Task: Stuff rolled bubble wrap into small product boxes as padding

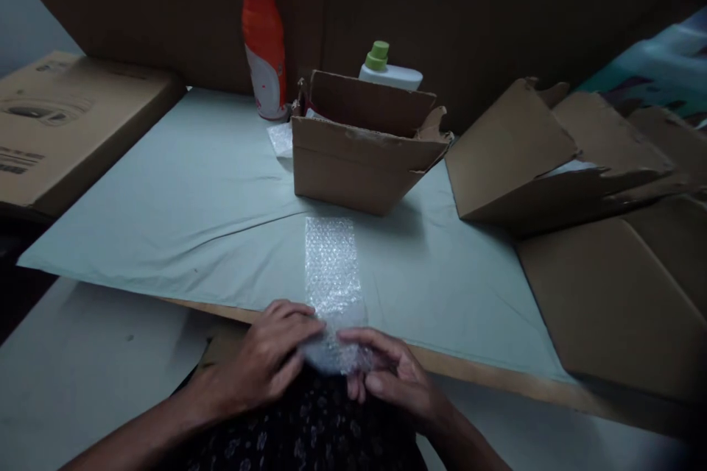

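Note:
A clear strip of bubble wrap point(332, 257) lies lengthwise on the pale cloth, its near end hanging over the table's front edge. My left hand point(279, 342) rests on the left side of that near end, fingers pressed together on it. On the right side, my right hand point(392, 372) is curled round the same end, thumb and fingers gripping the film. The near end looks bunched or folded between both hands. Whether anything is wrapped inside it I cannot tell.
An open cardboard box point(353, 162) stands just beyond the strip. Behind it are an orange bottle point(262, 37) and a white bottle with a green cap point(389, 73). More open boxes point(607, 287) crowd the right side. A flat printed carton point(82, 118) lies at left.

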A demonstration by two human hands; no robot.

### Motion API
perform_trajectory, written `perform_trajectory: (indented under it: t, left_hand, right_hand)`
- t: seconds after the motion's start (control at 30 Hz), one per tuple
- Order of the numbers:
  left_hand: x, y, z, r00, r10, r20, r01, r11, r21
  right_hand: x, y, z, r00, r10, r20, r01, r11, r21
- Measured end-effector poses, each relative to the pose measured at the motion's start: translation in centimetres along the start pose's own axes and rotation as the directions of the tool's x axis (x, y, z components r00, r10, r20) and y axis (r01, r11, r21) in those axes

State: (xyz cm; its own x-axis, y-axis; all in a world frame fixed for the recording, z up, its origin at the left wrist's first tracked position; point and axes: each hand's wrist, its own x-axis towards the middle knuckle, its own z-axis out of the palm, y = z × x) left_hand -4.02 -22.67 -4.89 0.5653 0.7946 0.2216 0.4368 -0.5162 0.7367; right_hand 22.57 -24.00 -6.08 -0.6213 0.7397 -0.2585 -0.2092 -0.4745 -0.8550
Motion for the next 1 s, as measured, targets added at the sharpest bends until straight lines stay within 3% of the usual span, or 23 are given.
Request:
perform_trajectory:
  t: [0.07, 0.13, 0.17, 0.23, 0.3, 0.33, 0.4, 0.5, 0.57, 0.63, 0.7, 0.77, 0.83, 0.93, 1.0]
  left_hand:
    - [1.3, -0.3, 0.9, 0.966, -0.234, -0.107, 0.223, 0.969, -0.105]
    - [2.6, -1.1, 1.2, 0.891, -0.437, -0.124, 0.415, 0.894, -0.170]
    - [3.1, -1.4, 1.2, 0.863, -0.491, -0.117, 0.470, 0.866, -0.170]
    - [3.8, -2.1, 1.2, 0.848, -0.519, -0.111, 0.506, 0.854, -0.122]
    - [4.1, -2.5, 1.3, 0.856, -0.505, -0.108, 0.503, 0.863, -0.054]
    - [4.2, -2.6, 1.4, 0.863, -0.494, -0.107, 0.494, 0.869, -0.023]
    - [4.2, -2.8, 1.5, 0.882, -0.455, -0.124, 0.462, 0.886, 0.037]
    - [4.0, -2.5, 1.4, 0.916, -0.310, -0.253, 0.354, 0.923, 0.152]
    - [3.6, -1.8, 1.1, 0.933, -0.156, -0.325, 0.242, 0.939, 0.243]
    - [3.2, -1.1, 0.8, 0.960, -0.027, -0.279, 0.116, 0.945, 0.306]
    - [3.1, -0.8, 0.8, 0.981, 0.027, -0.194, 0.034, 0.951, 0.308]
    - [3.4, -1.0, 1.1, 0.985, -0.011, -0.173, 0.057, 0.964, 0.262]
    - [3.9, -1.8, 1.3, 0.973, -0.099, -0.207, 0.141, 0.969, 0.201]
    - [4.8, -3.1, 1.5, 0.952, -0.184, -0.243, 0.224, 0.963, 0.149]
    - [5.3, -3.7, 1.6, 0.948, -0.200, -0.249, 0.243, 0.957, 0.156]
  right_hand:
    - [0.1, -0.4, 0.1, 0.985, -0.161, -0.066, 0.153, 0.981, -0.117]
    - [0.2, -1.0, 0.2, 0.923, -0.353, -0.154, 0.258, 0.863, -0.433]
    - [0.3, -1.2, 0.1, 0.881, -0.448, -0.150, 0.272, 0.740, -0.615]
    - [1.0, -1.4, -0.1, 0.812, -0.583, -0.031, 0.255, 0.403, -0.879]
    - [2.1, -1.3, -0.6, 0.791, -0.598, 0.131, 0.228, 0.088, -0.970]
    - [2.7, -1.2, -0.8, 0.796, -0.578, 0.181, 0.206, -0.021, -0.978]
    - [3.8, -1.0, -1.3, 0.816, -0.537, 0.214, 0.158, -0.149, -0.976]
    - [4.7, -1.1, -1.8, 0.824, -0.513, 0.240, 0.151, -0.209, -0.966]
    - [4.9, -1.6, -1.9, 0.821, -0.511, 0.254, 0.181, -0.190, -0.965]
    - [5.1, -2.3, -2.0, 0.829, -0.502, 0.246, 0.218, -0.115, -0.969]
    - [5.5, -3.0, -2.1, 0.854, -0.475, 0.211, 0.236, -0.008, -0.972]
    - [5.8, -3.6, -2.2, 0.874, -0.460, 0.159, 0.221, 0.083, -0.972]
    - [5.9, -3.9, -2.4, 0.845, -0.522, 0.115, 0.191, 0.094, -0.977]
    - [5.6, -3.9, -2.6, 0.732, -0.664, 0.151, 0.170, -0.036, -0.985]
    - [5.5, -3.7, -2.6, 0.729, -0.648, 0.222, 0.178, -0.135, -0.975]
